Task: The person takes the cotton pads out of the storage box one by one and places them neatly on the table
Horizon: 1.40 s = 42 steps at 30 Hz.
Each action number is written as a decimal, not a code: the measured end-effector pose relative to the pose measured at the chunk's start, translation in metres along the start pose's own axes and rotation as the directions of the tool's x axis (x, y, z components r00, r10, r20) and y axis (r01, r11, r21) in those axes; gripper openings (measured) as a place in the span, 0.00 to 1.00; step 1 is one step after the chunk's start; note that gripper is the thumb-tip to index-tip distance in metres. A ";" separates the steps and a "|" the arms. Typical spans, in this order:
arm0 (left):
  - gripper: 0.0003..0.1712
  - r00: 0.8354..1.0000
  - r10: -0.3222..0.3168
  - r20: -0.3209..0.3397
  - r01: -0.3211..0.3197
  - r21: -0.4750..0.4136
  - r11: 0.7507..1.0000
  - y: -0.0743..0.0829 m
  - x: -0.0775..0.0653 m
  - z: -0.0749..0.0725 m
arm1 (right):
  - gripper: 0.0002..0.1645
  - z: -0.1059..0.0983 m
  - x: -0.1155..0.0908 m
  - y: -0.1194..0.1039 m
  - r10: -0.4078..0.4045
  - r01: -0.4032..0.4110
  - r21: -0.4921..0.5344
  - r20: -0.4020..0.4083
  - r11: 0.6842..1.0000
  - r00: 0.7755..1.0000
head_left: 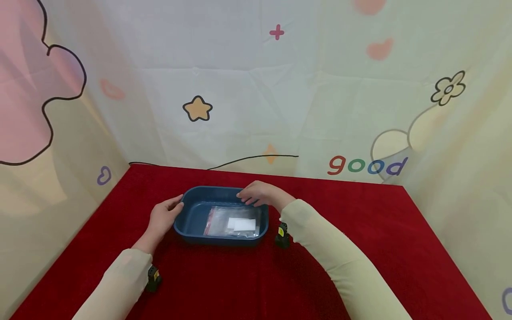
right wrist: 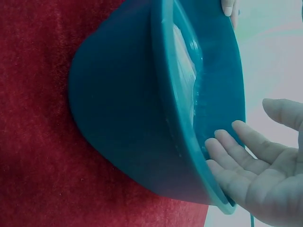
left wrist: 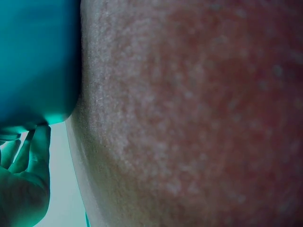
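A dark blue rectangular basin (head_left: 224, 240) with rounded corners sits on the red cloth. Inside it lies a clear zip bag (head_left: 220, 220) with a reddish strip at its left edge and white pieces (head_left: 244, 225) at its right. My left hand (head_left: 161, 217) grips the basin's left rim, thumb over the inner side and fingers outside. Over the back right of the basin is my right hand (head_left: 262, 193), its fingers loosely extended above the interior. In the right wrist view, the right hand (right wrist: 258, 172) shows its palm, thumb apart, fingertips reaching past the rim.
Red cloth (head_left: 224, 284) covers the table. A pale printed curtain (head_left: 240, 89) hangs behind it and along both sides. Small black devices (head_left: 282, 235) are at both wrists. Reddish fabric (left wrist: 189, 104) close to the lens fills most of the left wrist view.
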<state>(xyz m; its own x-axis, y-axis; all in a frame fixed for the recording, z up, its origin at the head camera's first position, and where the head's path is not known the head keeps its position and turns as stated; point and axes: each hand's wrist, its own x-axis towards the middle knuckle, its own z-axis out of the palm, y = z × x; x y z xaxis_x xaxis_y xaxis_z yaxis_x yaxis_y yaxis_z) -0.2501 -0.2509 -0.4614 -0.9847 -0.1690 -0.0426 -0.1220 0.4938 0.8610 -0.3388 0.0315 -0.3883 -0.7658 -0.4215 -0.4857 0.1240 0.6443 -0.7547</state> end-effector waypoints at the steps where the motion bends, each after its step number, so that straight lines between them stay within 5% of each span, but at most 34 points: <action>1: 0.28 1.000 0.001 0.000 -0.001 -0.002 1.000 0.000 0.000 0.000 | 0.27 0.001 0.001 0.000 0.007 -0.007 -0.006 0.005 1.000 1.000; 19: 0.28 1.000 -0.006 0.012 0.006 -0.018 1.000 0.001 -0.002 0.000 | 0.26 0.007 0.019 0.006 0.047 -0.046 -0.096 0.018 0.994 0.999; 42: 0.29 1.000 -0.024 0.004 0.025 -0.011 1.000 0.000 0.001 0.000 | 0.16 0.014 0.018 -0.007 0.022 -0.016 -0.193 0.032 0.981 0.999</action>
<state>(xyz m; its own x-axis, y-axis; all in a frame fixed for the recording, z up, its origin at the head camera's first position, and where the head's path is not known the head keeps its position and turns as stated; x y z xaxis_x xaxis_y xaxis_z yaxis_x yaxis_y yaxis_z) -0.2505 -0.2516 -0.4616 -0.9818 -0.1780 -0.0655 -0.1447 0.4799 0.8653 -0.3452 0.0105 -0.3977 -0.7424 -0.4270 -0.5163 0.0118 0.7621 -0.6473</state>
